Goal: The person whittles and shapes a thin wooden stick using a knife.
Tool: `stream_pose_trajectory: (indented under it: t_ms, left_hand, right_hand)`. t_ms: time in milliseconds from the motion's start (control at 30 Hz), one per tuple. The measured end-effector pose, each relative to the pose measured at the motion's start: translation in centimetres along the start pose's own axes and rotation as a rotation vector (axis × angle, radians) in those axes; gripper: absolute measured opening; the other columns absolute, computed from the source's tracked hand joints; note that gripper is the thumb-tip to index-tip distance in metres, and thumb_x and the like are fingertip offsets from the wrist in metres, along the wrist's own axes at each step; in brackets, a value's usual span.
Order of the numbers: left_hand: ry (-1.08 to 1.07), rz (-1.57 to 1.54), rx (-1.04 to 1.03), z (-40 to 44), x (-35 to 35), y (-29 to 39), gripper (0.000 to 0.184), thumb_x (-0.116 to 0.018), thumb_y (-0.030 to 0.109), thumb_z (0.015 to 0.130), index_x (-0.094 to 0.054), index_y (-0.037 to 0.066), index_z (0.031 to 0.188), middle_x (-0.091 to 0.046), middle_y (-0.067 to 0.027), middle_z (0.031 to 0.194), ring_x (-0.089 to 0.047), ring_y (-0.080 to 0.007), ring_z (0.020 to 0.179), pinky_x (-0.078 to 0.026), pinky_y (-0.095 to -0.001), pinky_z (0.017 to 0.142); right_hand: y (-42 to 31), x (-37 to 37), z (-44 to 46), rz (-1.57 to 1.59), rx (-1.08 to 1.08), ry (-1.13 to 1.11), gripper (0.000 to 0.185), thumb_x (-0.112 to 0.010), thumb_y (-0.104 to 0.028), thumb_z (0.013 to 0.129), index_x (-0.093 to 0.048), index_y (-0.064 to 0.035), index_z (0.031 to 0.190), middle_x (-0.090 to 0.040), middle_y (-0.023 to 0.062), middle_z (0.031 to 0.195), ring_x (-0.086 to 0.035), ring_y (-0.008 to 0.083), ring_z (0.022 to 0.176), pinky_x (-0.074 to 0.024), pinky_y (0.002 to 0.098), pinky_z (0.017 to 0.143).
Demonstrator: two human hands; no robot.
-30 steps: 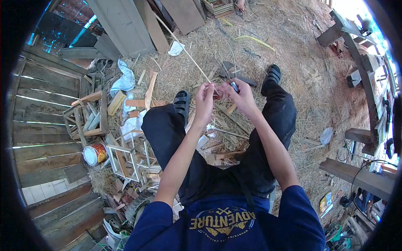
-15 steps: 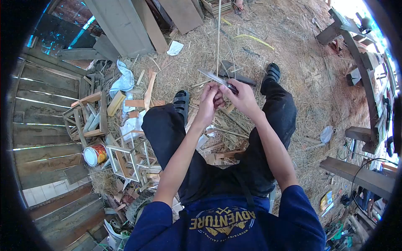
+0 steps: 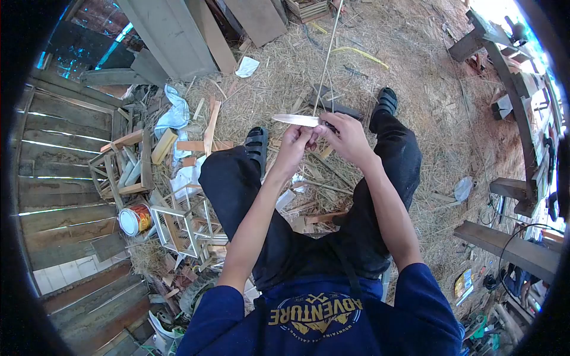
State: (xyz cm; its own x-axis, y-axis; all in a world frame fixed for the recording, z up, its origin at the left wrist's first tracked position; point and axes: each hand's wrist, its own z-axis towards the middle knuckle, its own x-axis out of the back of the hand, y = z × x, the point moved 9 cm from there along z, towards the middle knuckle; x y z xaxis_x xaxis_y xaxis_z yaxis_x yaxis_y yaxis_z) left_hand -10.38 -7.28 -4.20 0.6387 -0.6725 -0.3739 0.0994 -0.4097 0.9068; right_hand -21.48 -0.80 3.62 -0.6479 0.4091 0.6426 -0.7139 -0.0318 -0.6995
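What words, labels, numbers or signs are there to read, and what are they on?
Shirt: "ADVENTURE", in big letters.
Same shirt, tiny letters: looks like "MOUNTAINS ARE CALLING", partly unclear.
Tin: label too blurred to read.
Packet: any print is too small.

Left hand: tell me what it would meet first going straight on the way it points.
Most likely the knife blade, lying across just ahead of the left hand, though one view leaves depth unclear.
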Motion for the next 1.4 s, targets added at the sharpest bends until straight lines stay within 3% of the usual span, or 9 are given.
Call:
stream_pose_trajectory:
  t_ms: [200, 433, 533, 633, 700, 833, 933, 1033, 1400]
  left_hand:
    - [-0.099, 0.159, 0.008, 0.0, 0.3, -0.2, 0.021, -0.052, 0.025, 0.108, -0.062, 0.006, 0.107, -0.050, 0.0042, 0.078, -0.045, -0.0066, 0.069, -0.039, -0.0263, 0.062]
    - [-0.047, 0.256, -0.023, -1.4, -0.2, 1.3, 0.024, -0.051, 0.025, 0.108, -0.060, 0.003, 0.106, -0.048, 0.0049, 0.075, -0.042, -0.0070, 0.067, -0.037, -0.0257, 0.062]
    - [-0.151, 0.258, 0.004, -1.8, -0.2, 1.5, 0.026, -0.051, 0.026, 0.108, -0.061, 0.003, 0.112, -0.048, 0.0048, 0.076, -0.042, -0.0060, 0.069, -0.037, -0.0254, 0.062]
    - [-0.076, 0.393, -0.009, -2.3, 0.8, 1.5, 0.027, -0.052, 0.027, 0.108, -0.060, 0.002, 0.117, -0.048, 0.0052, 0.078, -0.042, -0.0043, 0.070, -0.037, -0.0246, 0.062]
    - [-0.034, 0.284, -0.059, -2.6, 0.6, 1.9, 0.028, -0.053, 0.027, 0.108, -0.059, 0.002, 0.120, -0.048, 0.0054, 0.078, -0.043, -0.0034, 0.069, -0.037, -0.0236, 0.061]
    - [-0.082, 0.284, -0.013, -3.0, 1.0, 1.6, 0.037, -0.056, 0.032, 0.107, -0.057, 0.003, 0.129, -0.053, 0.0049, 0.090, -0.050, -0.0048, 0.081, -0.045, -0.0250, 0.076]
    - [-0.080, 0.262, -0.020, -3.4, 0.7, 2.1, 0.024, -0.053, 0.026, 0.108, -0.057, 0.003, 0.112, -0.047, 0.0052, 0.079, -0.041, -0.0039, 0.069, -0.035, -0.0223, 0.061]
    - [-0.227, 0.189, 0.104, -5.9, -0.4, 1.4, 0.021, -0.053, 0.026, 0.108, -0.055, 0.005, 0.105, -0.046, 0.0053, 0.079, -0.041, -0.0043, 0.069, -0.035, -0.0225, 0.062]
    - [-0.267, 0.187, 0.109, -5.0, 0.6, 0.5, 0.021, -0.051, 0.026, 0.108, -0.053, 0.005, 0.106, -0.042, 0.0043, 0.078, -0.040, -0.0068, 0.072, -0.036, -0.0233, 0.068]
  right_hand:
    - [0.2, -0.7, -0.5, 0.001, 0.059, -0.074, 0.035, -0.066, -0.030, 0.094, -0.066, -0.0012, 0.114, -0.068, 0.0154, 0.101, -0.062, 0.0343, 0.097, -0.0460, 0.0428, 0.088]
    - [-0.8, 0.6, -0.6, -0.079, 0.118, -0.074, 0.035, -0.069, -0.034, 0.091, -0.067, -0.0035, 0.108, -0.069, 0.0124, 0.100, -0.063, 0.0314, 0.095, -0.0444, 0.0399, 0.084]
    - [-0.7, 0.7, -0.7, -0.117, 0.089, -0.073, 0.036, -0.071, -0.036, 0.089, -0.068, -0.0038, 0.105, -0.069, 0.0114, 0.098, -0.063, 0.0305, 0.094, -0.0444, 0.0391, 0.082]
    - [-0.4, 1.1, -0.9, -0.119, 0.063, -0.055, 0.038, -0.072, -0.037, 0.088, -0.069, -0.0035, 0.104, -0.070, 0.0113, 0.096, -0.064, 0.0302, 0.092, -0.0449, 0.0390, 0.082]
    - [-0.4, 1.3, -0.9, -0.075, 0.082, 0.003, 0.039, -0.073, -0.038, 0.087, -0.069, -0.0032, 0.104, -0.070, 0.0114, 0.095, -0.064, 0.0301, 0.090, -0.0453, 0.0391, 0.080]
    - [0.0, 2.0, -0.9, -0.139, 0.090, 0.036, 0.039, -0.074, -0.039, 0.086, -0.071, -0.0034, 0.102, -0.070, 0.0111, 0.091, -0.065, 0.0294, 0.086, -0.0459, 0.0390, 0.079]
    - [0.9, 3.3, -0.8, -0.174, 0.033, 0.147, 0.034, -0.073, -0.037, 0.089, -0.073, -0.0053, 0.100, -0.069, 0.0118, 0.082, -0.065, 0.0299, 0.078, -0.0470, 0.0395, 0.074]
    - [5.2, 7.6, -0.8, -0.252, -0.234, 0.347, 0.027, -0.070, -0.032, 0.092, -0.073, -0.0061, 0.099, -0.067, 0.0134, 0.075, -0.066, 0.0331, 0.074, -0.0492, 0.0418, 0.070]
    - [5.6, 5.4, -0.5, -0.103, -0.261, 0.252, 0.031, -0.069, -0.036, 0.094, -0.070, -0.0059, 0.099, -0.065, 0.0142, 0.075, -0.064, 0.0323, 0.070, -0.0470, 0.0429, 0.065]
